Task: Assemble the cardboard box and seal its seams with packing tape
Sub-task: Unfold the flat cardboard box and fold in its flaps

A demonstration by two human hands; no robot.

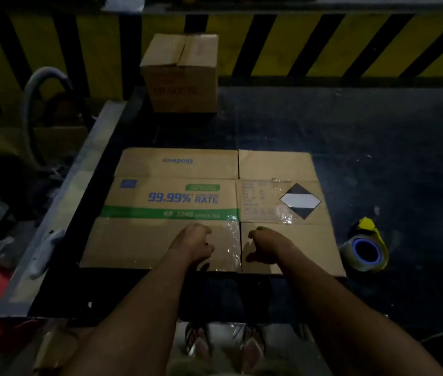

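Observation:
A flattened cardboard box (176, 196) lies on the dark table (377, 158), printed with blue "99.99% RATE" text, a green band and a black-and-white diamond label. Old clear tape shows along its near flaps. My left hand (191, 244) rests on the near left flap, fingers curled, beside the slit between the flaps. My right hand (267, 244) rests on the near right flap, fingers curled and thumb out. Neither hand visibly grips anything. A roll of packing tape (364, 252) in a yellow dispenser with a blue core sits on the table to the right of the box.
An assembled brown box (182, 74) stands at the table's far edge. A yellow-and-black striped barrier (350, 44) runs behind. A grey metal rail (60, 207) borders the table's left side, with a hose and red items beyond it. My sandalled feet (225, 346) show below the near edge.

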